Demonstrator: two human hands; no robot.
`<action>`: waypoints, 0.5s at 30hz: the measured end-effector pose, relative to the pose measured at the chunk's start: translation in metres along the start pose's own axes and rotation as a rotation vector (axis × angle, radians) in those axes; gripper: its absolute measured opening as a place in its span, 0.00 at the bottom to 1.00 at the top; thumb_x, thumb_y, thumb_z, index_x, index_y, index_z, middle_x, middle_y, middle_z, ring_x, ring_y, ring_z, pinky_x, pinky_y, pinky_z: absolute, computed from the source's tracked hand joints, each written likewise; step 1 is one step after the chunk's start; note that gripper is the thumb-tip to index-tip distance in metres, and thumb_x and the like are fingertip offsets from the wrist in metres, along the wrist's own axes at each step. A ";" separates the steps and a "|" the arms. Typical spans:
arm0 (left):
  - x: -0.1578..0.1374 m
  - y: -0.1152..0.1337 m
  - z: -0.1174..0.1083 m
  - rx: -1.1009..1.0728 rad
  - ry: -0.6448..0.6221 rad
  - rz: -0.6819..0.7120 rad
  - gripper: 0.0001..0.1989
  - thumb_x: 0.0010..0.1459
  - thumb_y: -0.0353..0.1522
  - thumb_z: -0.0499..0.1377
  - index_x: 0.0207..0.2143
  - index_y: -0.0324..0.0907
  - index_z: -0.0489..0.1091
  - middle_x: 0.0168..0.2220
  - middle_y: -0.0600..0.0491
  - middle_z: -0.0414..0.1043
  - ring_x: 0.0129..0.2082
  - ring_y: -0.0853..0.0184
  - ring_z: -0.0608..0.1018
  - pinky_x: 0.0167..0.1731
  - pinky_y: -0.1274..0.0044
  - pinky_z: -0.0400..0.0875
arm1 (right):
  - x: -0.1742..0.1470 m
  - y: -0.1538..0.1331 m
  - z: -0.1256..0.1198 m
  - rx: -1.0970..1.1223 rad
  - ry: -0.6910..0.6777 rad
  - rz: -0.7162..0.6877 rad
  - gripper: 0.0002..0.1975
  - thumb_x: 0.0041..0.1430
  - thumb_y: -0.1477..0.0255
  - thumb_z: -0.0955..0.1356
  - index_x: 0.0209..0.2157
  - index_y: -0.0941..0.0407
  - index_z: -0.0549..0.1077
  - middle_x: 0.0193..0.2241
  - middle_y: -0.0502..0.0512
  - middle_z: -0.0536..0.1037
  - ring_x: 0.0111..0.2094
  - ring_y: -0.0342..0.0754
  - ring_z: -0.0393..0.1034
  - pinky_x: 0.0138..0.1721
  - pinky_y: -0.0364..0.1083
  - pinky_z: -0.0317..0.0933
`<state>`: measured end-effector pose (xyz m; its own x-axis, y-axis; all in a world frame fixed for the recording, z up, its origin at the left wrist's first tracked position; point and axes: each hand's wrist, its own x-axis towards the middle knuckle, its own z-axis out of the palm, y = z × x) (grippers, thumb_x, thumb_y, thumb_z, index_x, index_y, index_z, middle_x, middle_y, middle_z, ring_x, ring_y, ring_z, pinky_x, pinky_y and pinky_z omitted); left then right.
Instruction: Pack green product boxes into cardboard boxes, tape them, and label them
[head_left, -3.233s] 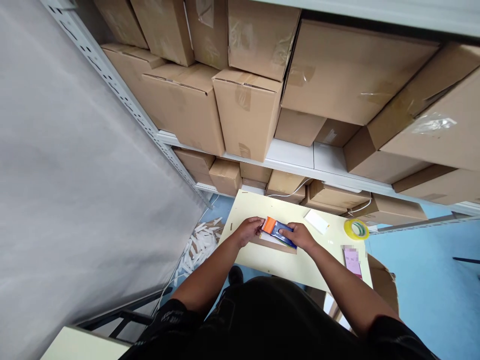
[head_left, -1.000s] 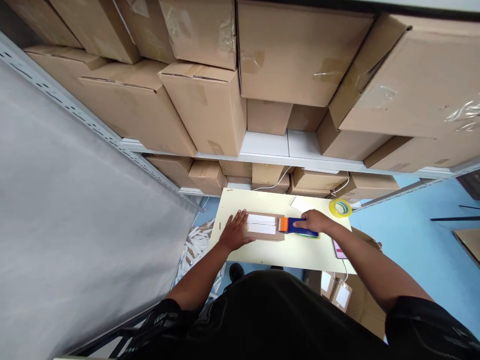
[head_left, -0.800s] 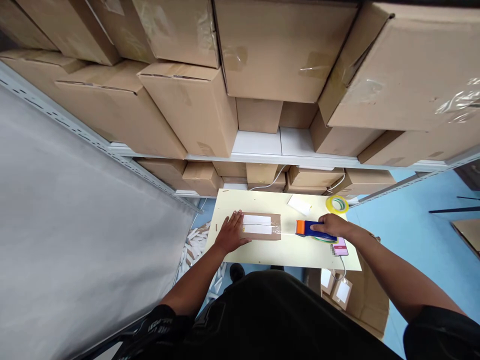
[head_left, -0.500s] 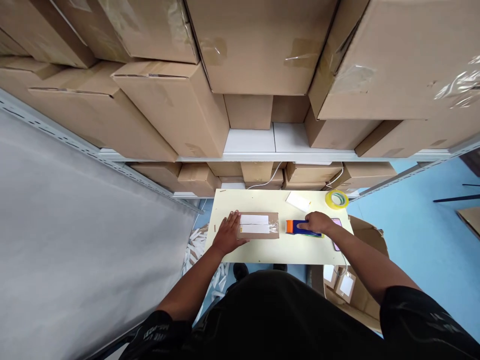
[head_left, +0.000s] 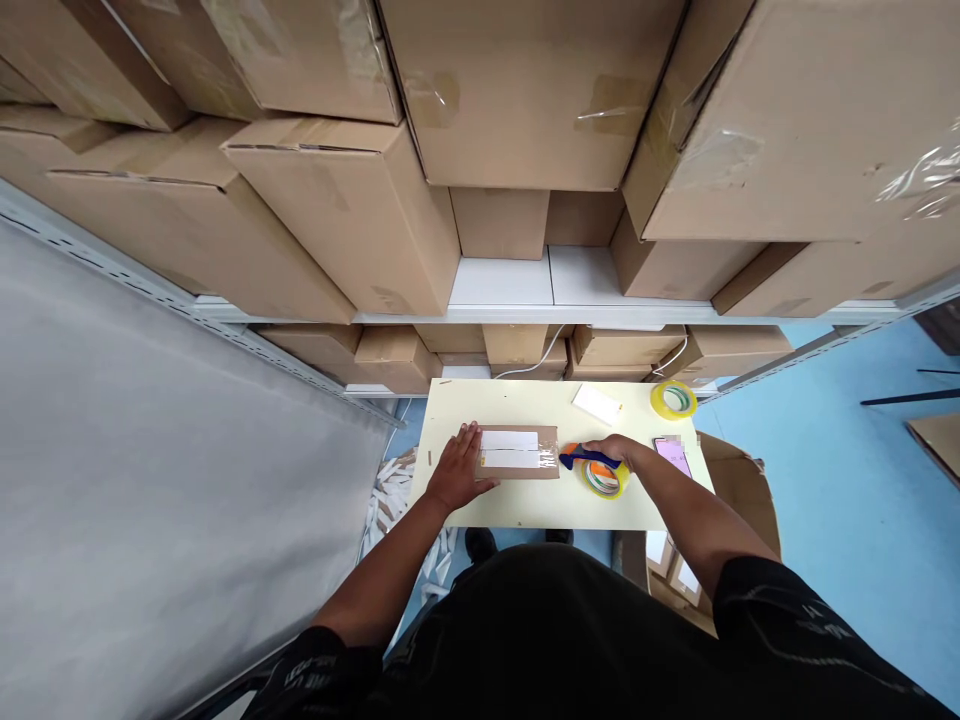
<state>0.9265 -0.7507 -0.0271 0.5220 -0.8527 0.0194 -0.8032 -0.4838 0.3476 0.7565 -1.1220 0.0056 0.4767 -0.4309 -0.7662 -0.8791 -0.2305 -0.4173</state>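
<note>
- I saw my left grip (head_left: pixel 456 468) spread on the cardboard box (head_left: pixel 517 453).
- My right grip (head_left: pixel 613 447) clasped the tape dispenser (head_left: pixel 591 458) beside the box's right edge.
- The table (head_left: pixel 517 505) left room before and behind the box.

No words, brands or numbers can be read clearly. A phone (head_left: pixel 673 456) lying toward the right side of the table (head_left: pixel 532 505) shows tiny dark characters on its pink screen, too small to make out, and pale lettering on both black sleeves (head_left: pixel 817 625) is too faint to decipher.
</note>
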 end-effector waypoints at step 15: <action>0.000 0.011 0.002 -0.545 0.165 -0.459 0.42 0.66 0.45 0.56 0.74 0.35 0.48 0.74 0.36 0.47 0.74 0.51 0.54 0.70 0.59 0.53 | -0.030 0.091 0.086 -0.724 0.599 -0.238 0.21 0.70 0.56 0.64 0.44 0.60 0.79 0.43 0.69 0.82 0.51 0.63 0.72 0.57 0.58 0.52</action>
<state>0.9172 -0.7560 -0.0252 0.8428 -0.5258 -0.1147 -0.2582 -0.5820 0.7711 0.6630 -1.0547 -0.0516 0.7378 -0.6304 -0.2414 -0.6443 -0.7643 0.0265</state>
